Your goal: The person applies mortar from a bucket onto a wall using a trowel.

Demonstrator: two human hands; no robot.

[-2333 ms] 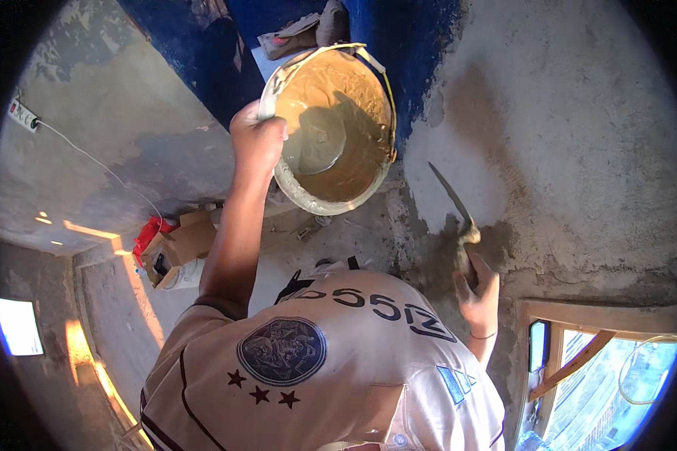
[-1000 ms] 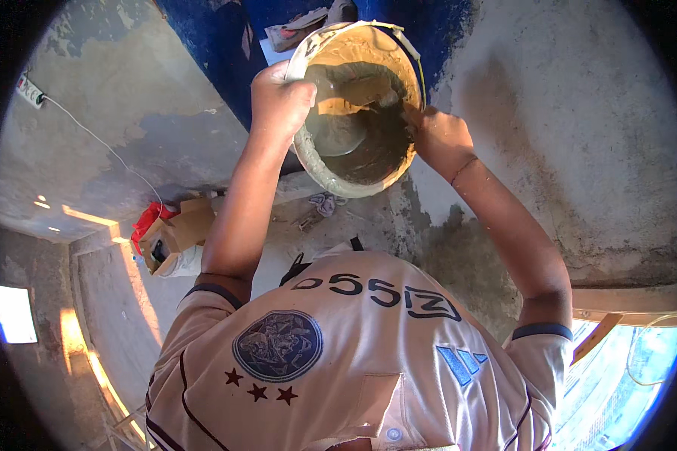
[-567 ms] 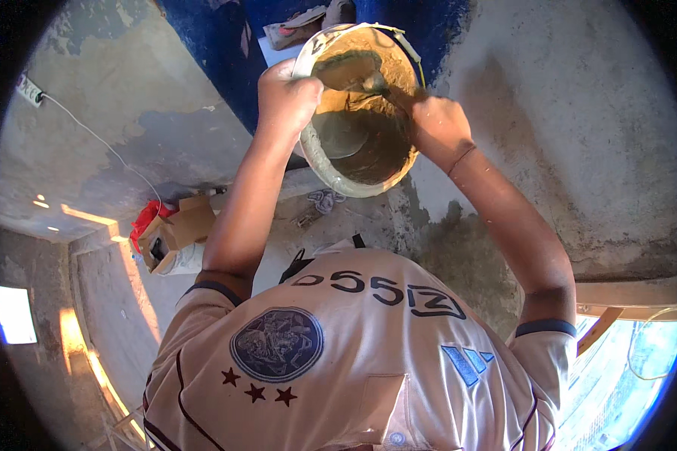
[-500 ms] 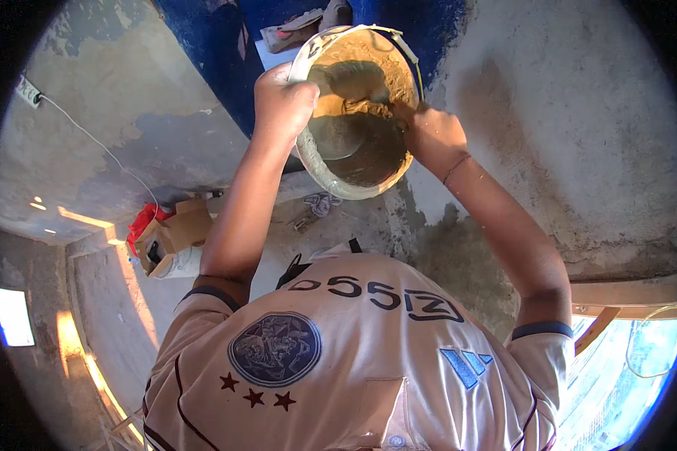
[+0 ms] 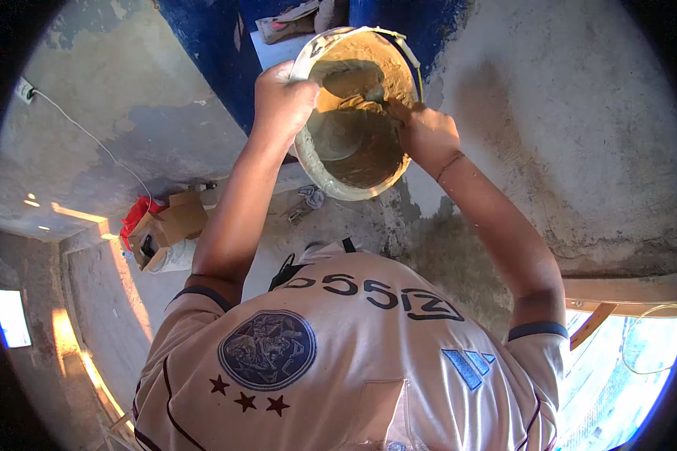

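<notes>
A pale bucket (image 5: 306, 154) is tilted toward me, its inner wall smeared with wet brown mortar (image 5: 353, 107). My left hand (image 5: 284, 105) grips the rim on the left side, thumb over the edge. Inside the right part of the opening, my right hand (image 5: 427, 135) is closed round the handle of a trowel (image 5: 375, 93). Only its grey metal neck shows clearly; the blade is hard to make out against the mortar. The bucket's wire handle with a yellowish grip hangs along the upper right rim.
Behind the bucket stands a blue surface (image 5: 210, 52) with a paper bag (image 5: 287, 28) on it. A cardboard box (image 5: 182, 222) with a red plastic bag (image 5: 135, 218) lies at lower left. A white cable runs from a power strip (image 5: 25, 90). A crumpled cloth (image 5: 311, 197) lies below the bucket.
My right hand has shifted a little left and deeper into the bucket, and the trowel's metal neck now shows. The left hand keeps its hold on the rim.
</notes>
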